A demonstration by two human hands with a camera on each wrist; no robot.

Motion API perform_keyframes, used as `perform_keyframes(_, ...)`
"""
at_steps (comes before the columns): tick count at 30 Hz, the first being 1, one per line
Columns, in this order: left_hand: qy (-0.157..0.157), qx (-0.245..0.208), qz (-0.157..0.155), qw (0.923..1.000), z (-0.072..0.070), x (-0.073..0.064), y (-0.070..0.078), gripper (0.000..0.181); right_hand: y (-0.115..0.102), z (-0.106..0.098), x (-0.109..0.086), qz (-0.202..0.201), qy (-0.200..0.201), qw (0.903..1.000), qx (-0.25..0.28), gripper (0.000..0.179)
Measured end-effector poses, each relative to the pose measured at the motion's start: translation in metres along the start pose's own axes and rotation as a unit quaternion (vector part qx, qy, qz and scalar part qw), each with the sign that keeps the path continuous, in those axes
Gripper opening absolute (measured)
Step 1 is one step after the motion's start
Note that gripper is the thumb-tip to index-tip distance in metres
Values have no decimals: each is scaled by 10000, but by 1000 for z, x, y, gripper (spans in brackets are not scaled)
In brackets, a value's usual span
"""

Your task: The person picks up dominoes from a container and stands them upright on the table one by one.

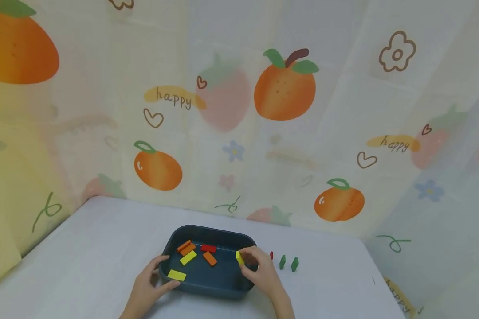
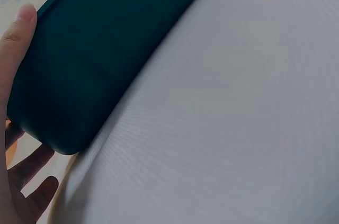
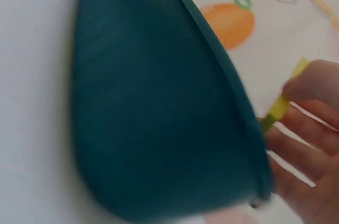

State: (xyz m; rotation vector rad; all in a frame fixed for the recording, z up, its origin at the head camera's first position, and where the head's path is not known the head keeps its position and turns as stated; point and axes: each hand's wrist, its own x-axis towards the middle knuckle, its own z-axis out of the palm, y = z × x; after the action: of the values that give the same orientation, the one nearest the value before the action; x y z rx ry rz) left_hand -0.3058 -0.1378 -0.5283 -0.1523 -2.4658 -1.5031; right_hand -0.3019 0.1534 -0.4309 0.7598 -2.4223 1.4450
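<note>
A dark teal tray (image 1: 209,279) stands on the table, several flat blocks lying in it. My left hand (image 1: 145,281) grips its near left corner, thumb at the near rim and fingers around the left end. The left wrist view shows the thumb (image 2: 21,33) against the tray's wall. Above the tray's right end, my right hand (image 1: 265,270) pinches a yellow block (image 1: 238,257) between thumb and fingers. In the right wrist view that block (image 3: 283,102) is near the rim. Two yellow blocks (image 1: 177,275), orange blocks (image 1: 210,258) and a red block (image 1: 208,248) lie inside.
On the white table (image 1: 335,283), right of the tray, two green blocks (image 1: 295,264) stand on edge. A red block (image 1: 271,255) beside them is partly hidden by my right hand. A fruit-printed curtain (image 1: 239,177) hangs behind the table.
</note>
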Motion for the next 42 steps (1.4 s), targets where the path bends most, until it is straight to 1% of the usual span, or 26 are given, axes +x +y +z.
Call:
perform_keyframes(3, 38, 8, 63, 10000, 1, 2, 1, 68, 13, -14, -3, 488, 58, 9988, 65, 26)
perform_keyframes(5, 37, 19, 86, 10000, 1, 2, 1, 68, 23, -25, -7, 694, 302, 9970, 134, 26)
perform_keyframes(7, 26, 20, 102, 9999, 1, 3, 2, 68, 31, -38, -12, 758, 671, 9948, 101, 27)
perform_keyframes(9, -1, 15, 96, 10000, 1, 3, 1, 68, 36, -50, -18, 634, 1083, 9921, 65, 29)
perform_keyframes(11, -31, 6, 42, 10000, 0, 2, 1, 68, 40, -61, -24, 534, 1548, 9865, -22, 34)
perform_keyframes(13, -68, 11, -37, 10000, -1, 0, 0, 68, 42, -70, -28, 516, 1986, 9787, -125, 39)
perform_keyframes(15, -110, 71, -167, 9998, -2, -2, -2, 69, 37, -77, -31, 572, 2360, 9698, -229, 41)
perform_keyframes(17, -111, 128, -206, 9996, -4, -3, -4, 70, 31, -81, -33, 647, 2645, 9619, -259, 40)
perform_keyframes(19, -107, 182, -236, 9995, -5, -4, -4, 70, 31, -86, -36, 816, 2794, 9558, -411, 39)
perform_keyframes(20, -103, 194, -236, 9995, -6, -4, -3, 70, 34, -88, -37, 866, 2845, 9536, -469, 38)
perform_keyframes(22, -75, 184, -176, 9996, -6, -3, -1, 70, 47, -93, -41, 1064, 2897, 9488, -671, 37)
perform_keyframes(25, -62, 178, -132, 9997, -5, -1, 2, 70, 69, -98, -48, 1361, 2860, 9435, -971, 37)
perform_keyframes(27, -37, 165, -95, 9998, -5, 0, 2, 69, 76, -98, -52, 1541, 2776, 9416, -1124, 38)
perform_keyframes(30, -28, 158, -48, 9999, -5, 0, 3, 68, 87, -96, -55, 1765, 2641, 9410, -1163, 39)
perform_keyframes(34, -19, 169, -18, 9999, -4, 2, 3, 69, 100, -92, -58, 1851, 2565, 9414, -1176, 38)
perform_keyframes(36, -12, 184, -11, 9998, -3, 2, 3, 69, 107, -89, -60, 1965, 2559, 9395, -1147, 37)
perform_keyframes(39, -18, 184, -15, 9998, -3, 2, 2, 68, 117, -85, -64, 2346, 2484, 9331, -1123, 37)
perform_keyframes(42, -59, 189, -60, 9998, -2, 1, 3, 68, 124, -82, -68, 2581, 2447, 9280, -1106, 36)
